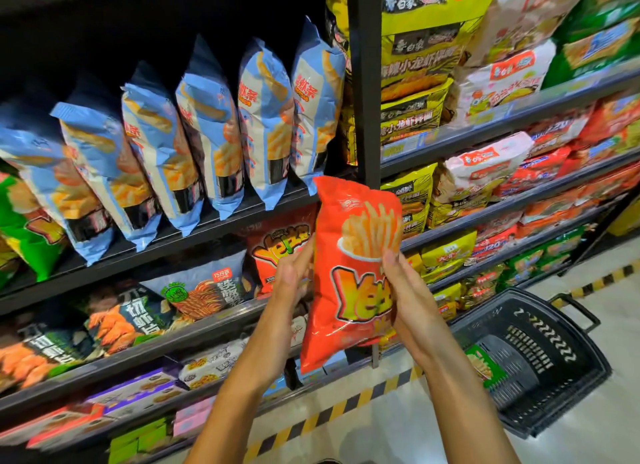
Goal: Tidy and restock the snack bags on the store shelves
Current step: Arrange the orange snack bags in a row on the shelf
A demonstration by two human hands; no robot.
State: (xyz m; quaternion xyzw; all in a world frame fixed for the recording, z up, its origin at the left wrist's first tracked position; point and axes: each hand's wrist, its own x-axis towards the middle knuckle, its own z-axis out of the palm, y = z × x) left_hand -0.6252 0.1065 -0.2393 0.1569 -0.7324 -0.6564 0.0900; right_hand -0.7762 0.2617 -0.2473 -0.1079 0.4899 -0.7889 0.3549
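I hold a tall red snack bag [349, 269] printed with fries upright in front of the shelves. My left hand [292, 276] grips its left edge and my right hand [408, 290] grips its right edge. Behind it, on the shelf below the top one, stands another red bag of the same kind [277, 245], partly hidden by my left hand. A row of several blue and white snack bags [207, 131] leans on the shelf above.
A black shopping basket [540, 356] sits on the floor at the lower right with a green bag [483, 366] inside. A black shelf post [363, 82] rises just behind the held bag. Yellow, white and red packs fill the shelves to the right. Yellow-black tape marks the floor edge.
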